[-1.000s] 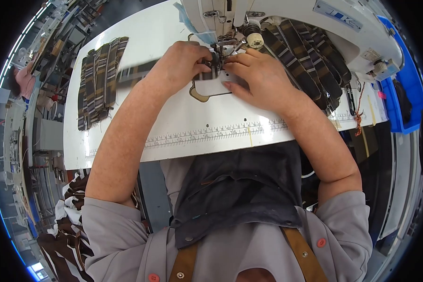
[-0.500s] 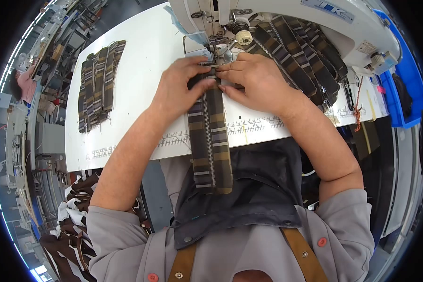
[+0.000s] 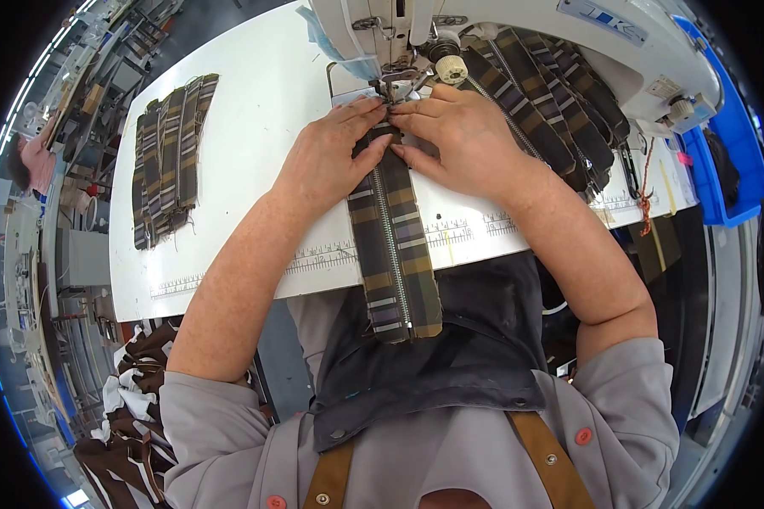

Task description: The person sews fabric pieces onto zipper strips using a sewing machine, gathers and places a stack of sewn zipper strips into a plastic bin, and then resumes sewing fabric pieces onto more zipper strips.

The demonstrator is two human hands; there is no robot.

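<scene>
A long plaid fabric strip with a metal zipper [image 3: 393,246] down its middle runs from the sewing machine's needle area [image 3: 390,92] over the table edge onto my lap. My left hand [image 3: 335,153] presses the strip's upper end from the left, fingertips close to the presser foot and thumb on the cloth. On the opposite side my right hand [image 3: 458,140] holds the same end, its fingertips almost meeting the left ones. The cloth directly beneath the fingers is hidden.
Several plaid strips [image 3: 174,157] lie stacked at the table's left. More zippered strips [image 3: 543,110] are piled under the machine arm [image 3: 586,51]. A ruler scale [image 3: 314,257] follows the front table edge. A blue bin [image 3: 734,161] stands far right.
Both hands have moved slightly up toward the needle, taking the strip along. The strip's lower end has swung a little to the right.
</scene>
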